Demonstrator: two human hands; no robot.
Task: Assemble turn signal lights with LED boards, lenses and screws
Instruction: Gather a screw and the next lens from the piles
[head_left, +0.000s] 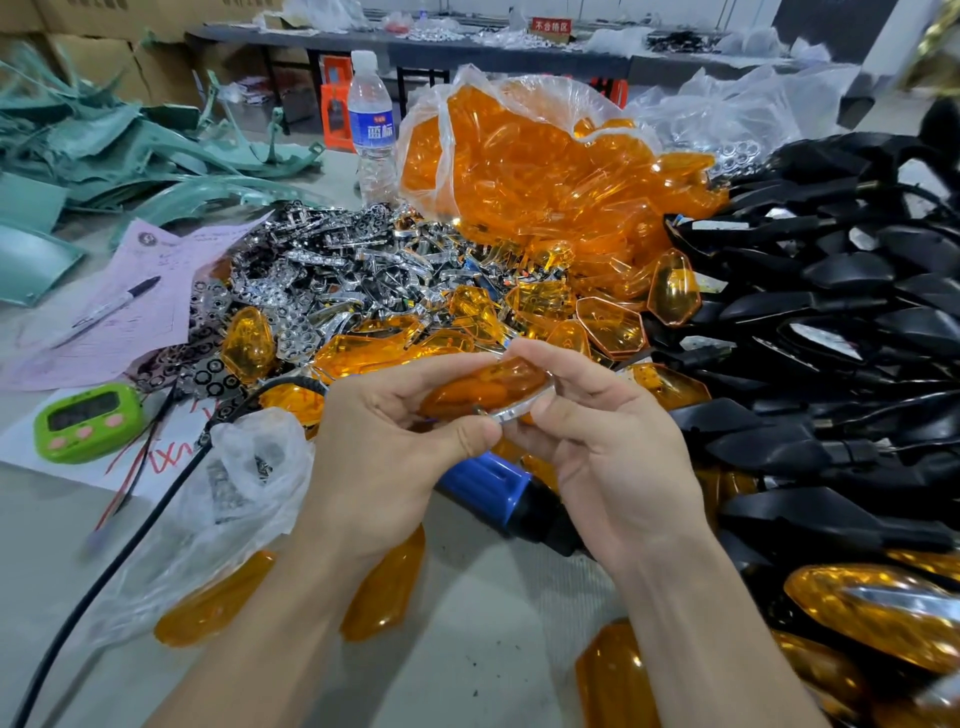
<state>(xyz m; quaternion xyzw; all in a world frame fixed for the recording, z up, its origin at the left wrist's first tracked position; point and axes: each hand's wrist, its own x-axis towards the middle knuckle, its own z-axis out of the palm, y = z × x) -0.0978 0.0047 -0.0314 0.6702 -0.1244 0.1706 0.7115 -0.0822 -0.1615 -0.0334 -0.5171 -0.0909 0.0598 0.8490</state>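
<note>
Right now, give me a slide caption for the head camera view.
Left hand and right hand pinch an orange lens over a table heaped with spare lenses, chrome parts, black housings.

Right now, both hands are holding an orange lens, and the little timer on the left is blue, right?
Not quite. The timer is green, not blue, as the head view shows. The rest is right: the left hand and the right hand are both holding an orange lens.

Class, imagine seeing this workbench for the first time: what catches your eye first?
The bulging clear bag of orange lenses at back centre dominates. A heap of black housings sprawls on the right. In front, the left hand and right hand grip one orange lens between them.
</note>
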